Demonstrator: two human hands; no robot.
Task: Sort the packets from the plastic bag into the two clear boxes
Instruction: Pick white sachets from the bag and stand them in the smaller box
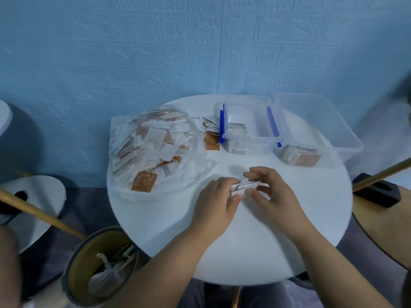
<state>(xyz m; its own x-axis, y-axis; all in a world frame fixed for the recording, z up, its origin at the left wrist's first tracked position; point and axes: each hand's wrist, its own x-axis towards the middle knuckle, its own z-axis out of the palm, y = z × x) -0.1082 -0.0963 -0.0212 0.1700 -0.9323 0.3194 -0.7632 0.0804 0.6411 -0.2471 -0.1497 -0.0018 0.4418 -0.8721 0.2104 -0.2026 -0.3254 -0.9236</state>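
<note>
Centrally, packet stack (243, 187), left hand (219, 201) grasping one end, right hand (273, 196) the other.

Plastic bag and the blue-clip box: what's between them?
In the head view, loose brown and white packets lie on the table between the plastic bag and the blue-clip box.

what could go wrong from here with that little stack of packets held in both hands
1. The stack of packets is only pinched between the left hand and the right hand, so it may fan out and scatter.
2. The left box and the right box hold similar-looking packets, so a mis-sort seems easy.
3. The plastic bag lies near the left rim of the table; packets might slide off.
</note>
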